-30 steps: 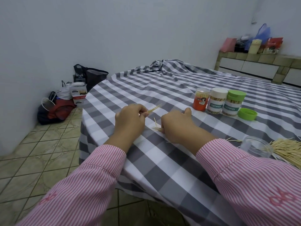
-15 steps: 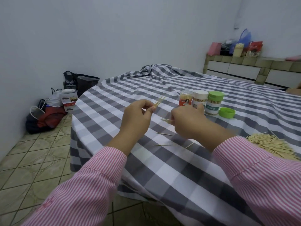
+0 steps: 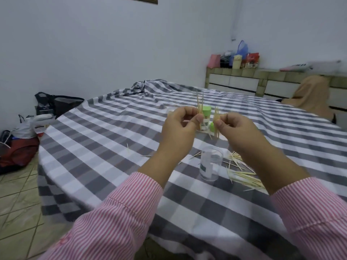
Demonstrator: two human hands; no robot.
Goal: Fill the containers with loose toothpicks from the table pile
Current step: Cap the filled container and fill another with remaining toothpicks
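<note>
My left hand (image 3: 179, 128) is raised above the table and pinches a small upright bunch of toothpicks (image 3: 199, 103). Close beside it, my right hand (image 3: 237, 131) pinches another upright bunch of toothpicks (image 3: 217, 121). Below the hands an open clear plastic container (image 3: 210, 165) stands on the grey-and-white checked tablecloth (image 3: 105, 147). A pile of loose toothpicks (image 3: 244, 178) lies to its right, partly hidden by my right forearm. A green-lidded toothpick container (image 3: 206, 113) and a loose green lid (image 3: 212, 127) stand behind my hands, mostly covered by them.
A few stray toothpicks (image 3: 128, 148) lie on the cloth left of the clear container. Bags (image 3: 20, 147) sit on the tiled floor by the left wall. A tiled ledge (image 3: 262, 79) with packets runs along the back right; brown fabric (image 3: 309, 96) is draped there.
Both hands have risen from the cloth, each with a bunch of toothpicks held upright. The view has swung right, so the clear container and the pile now lie under my hands.
</note>
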